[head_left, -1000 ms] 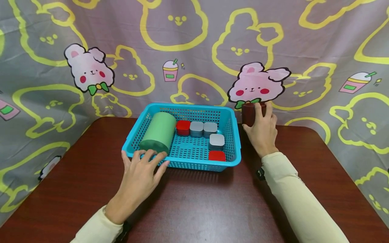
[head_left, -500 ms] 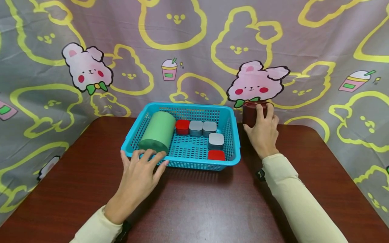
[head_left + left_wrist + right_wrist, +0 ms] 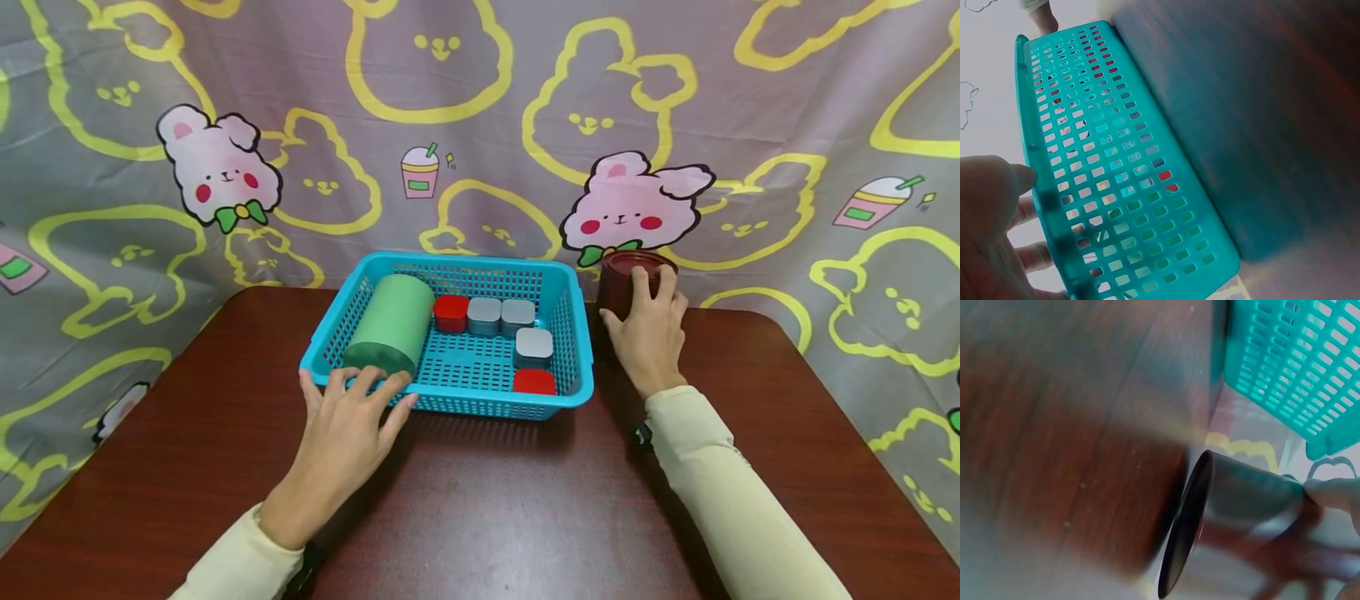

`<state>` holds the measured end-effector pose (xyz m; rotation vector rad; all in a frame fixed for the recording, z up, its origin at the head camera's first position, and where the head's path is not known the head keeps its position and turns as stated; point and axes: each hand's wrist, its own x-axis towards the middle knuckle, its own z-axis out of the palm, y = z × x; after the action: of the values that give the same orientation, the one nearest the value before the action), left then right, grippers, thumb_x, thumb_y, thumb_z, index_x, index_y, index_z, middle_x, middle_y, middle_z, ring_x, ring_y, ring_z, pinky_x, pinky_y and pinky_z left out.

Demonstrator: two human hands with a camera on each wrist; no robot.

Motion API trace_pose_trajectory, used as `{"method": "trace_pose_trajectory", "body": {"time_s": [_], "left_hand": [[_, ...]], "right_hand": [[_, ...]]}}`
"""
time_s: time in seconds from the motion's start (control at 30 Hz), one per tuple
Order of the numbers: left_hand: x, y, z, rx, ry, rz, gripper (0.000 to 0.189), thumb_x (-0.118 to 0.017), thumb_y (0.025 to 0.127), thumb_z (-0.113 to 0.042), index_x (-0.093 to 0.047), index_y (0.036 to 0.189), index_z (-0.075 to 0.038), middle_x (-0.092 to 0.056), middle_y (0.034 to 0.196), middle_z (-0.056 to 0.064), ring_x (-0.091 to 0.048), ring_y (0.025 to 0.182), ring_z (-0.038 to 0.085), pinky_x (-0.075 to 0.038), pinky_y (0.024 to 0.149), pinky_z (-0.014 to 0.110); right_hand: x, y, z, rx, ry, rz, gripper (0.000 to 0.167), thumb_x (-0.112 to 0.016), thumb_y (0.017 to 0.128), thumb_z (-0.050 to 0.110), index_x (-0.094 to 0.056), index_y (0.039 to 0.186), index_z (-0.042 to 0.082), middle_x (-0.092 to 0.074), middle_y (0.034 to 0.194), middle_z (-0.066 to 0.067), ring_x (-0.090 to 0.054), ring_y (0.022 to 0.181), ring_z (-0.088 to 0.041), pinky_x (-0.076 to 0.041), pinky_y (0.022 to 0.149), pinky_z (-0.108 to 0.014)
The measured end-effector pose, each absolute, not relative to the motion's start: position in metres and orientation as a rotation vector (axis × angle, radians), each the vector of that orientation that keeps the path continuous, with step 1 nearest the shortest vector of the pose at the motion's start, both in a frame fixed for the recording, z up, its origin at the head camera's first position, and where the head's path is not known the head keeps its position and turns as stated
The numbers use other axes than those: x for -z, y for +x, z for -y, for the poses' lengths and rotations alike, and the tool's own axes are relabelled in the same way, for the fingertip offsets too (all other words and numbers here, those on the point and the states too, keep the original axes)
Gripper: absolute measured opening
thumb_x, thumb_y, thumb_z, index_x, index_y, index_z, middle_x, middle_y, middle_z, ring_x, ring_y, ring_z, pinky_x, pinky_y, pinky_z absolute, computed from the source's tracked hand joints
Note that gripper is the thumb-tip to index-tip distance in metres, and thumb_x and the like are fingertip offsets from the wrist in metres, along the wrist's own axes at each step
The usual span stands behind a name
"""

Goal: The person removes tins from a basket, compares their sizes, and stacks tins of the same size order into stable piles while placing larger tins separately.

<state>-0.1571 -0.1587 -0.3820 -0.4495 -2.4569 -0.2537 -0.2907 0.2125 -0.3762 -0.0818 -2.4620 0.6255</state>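
Observation:
In the head view a blue plastic basket (image 3: pixel 480 406) sits on the table. My left hand (image 3: pixel 345 433) grips its front rim, fingers over the edge and thumb (image 3: pixel 1022 178) against the outside. Just behind those fingers a large green cylinder (image 3: pixel 393 321) lies on its side in the basket. To the right of the basket, my right hand (image 3: pixel 648 333) holds a dark red-brown cup (image 3: pixel 618 283) by its sides, bottom up. The right wrist view shows the cup's open rim facing the tabletop and tilted; whether it touches the wood I cannot tell.
Inside the basket stand a red block (image 3: pixel 452 313) and grey-topped blocks (image 3: pixel 517 318) along the back, with another grey-topped block (image 3: pixel 533 343) and a red one (image 3: pixel 534 382) at the right. A patterned curtain (image 3: pixel 480 125) hangs behind the brown table (image 3: pixel 487 517).
The cup in my right hand has tipped toward me, so more of its upturned bottom shows. My left hand and the basket have stayed in place.

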Motion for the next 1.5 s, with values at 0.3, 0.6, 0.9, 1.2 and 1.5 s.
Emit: {"method": "trace_pose_trajectory", "body": {"time_s": [0.3,0.6,0.9,1.2,1.5], "left_hand": [[0.383,-0.157,0.159,0.248,-0.457,2.443,0.030,-0.071,0.097,-0.040,-0.076,0.118,-0.019,-0.072,0.104,0.012,-0.064,0.102,0.048,-0.024,0.097,0.090],[0.384,-0.157,0.158,0.248,-0.462,2.437,0.029,-0.070,0.098,-0.040,-0.076,0.117,-0.019,-0.072,0.103,0.011,-0.064,0.101,0.049,-0.024,0.097,0.091],[0.383,-0.157,0.159,0.252,-0.452,2.448,0.029,-0.070,0.098,-0.040,-0.076,0.118,-0.019,-0.072,0.104,0.011,-0.064,0.103,0.048,-0.024,0.097,0.090],[0.383,-0.157,0.159,0.253,-0.446,2.465,0.030,-0.070,0.098,-0.041,-0.076,0.118,-0.020,-0.072,0.104,0.011,-0.064,0.104,0.048,-0.025,0.098,0.090],[0.383,-0.158,0.158,0.251,-0.446,2.466,0.030,-0.070,0.098,-0.041,-0.076,0.118,-0.020,-0.073,0.105,0.011,-0.064,0.104,0.048,-0.024,0.098,0.091]], "right_hand": [[0.379,-0.289,-0.211,-0.690,-0.113,2.472,0.068,-0.079,0.094,0.020,-0.041,0.150,0.014,-0.029,0.154,-0.021,-0.042,0.135,-0.053,-0.051,0.084,-0.079],[0.382,-0.289,-0.212,-0.698,-0.157,2.497,0.072,-0.079,0.094,0.020,-0.039,0.153,0.014,-0.026,0.158,-0.021,-0.040,0.137,-0.053,-0.049,0.088,-0.080],[0.380,-0.291,-0.208,-0.649,-0.193,2.517,0.073,-0.079,0.093,0.023,-0.037,0.153,0.015,-0.025,0.158,-0.022,-0.039,0.138,-0.052,-0.049,0.087,-0.080],[0.372,-0.284,-0.213,-0.610,-0.105,2.504,0.077,-0.083,0.090,0.022,-0.041,0.153,0.010,-0.026,0.162,-0.027,-0.028,0.150,-0.050,-0.037,0.104,-0.083],[0.349,-0.268,-0.218,-0.608,0.071,2.417,0.074,-0.087,0.085,0.019,-0.048,0.147,0.009,-0.035,0.158,-0.027,-0.035,0.148,-0.049,-0.037,0.111,-0.076]]}}
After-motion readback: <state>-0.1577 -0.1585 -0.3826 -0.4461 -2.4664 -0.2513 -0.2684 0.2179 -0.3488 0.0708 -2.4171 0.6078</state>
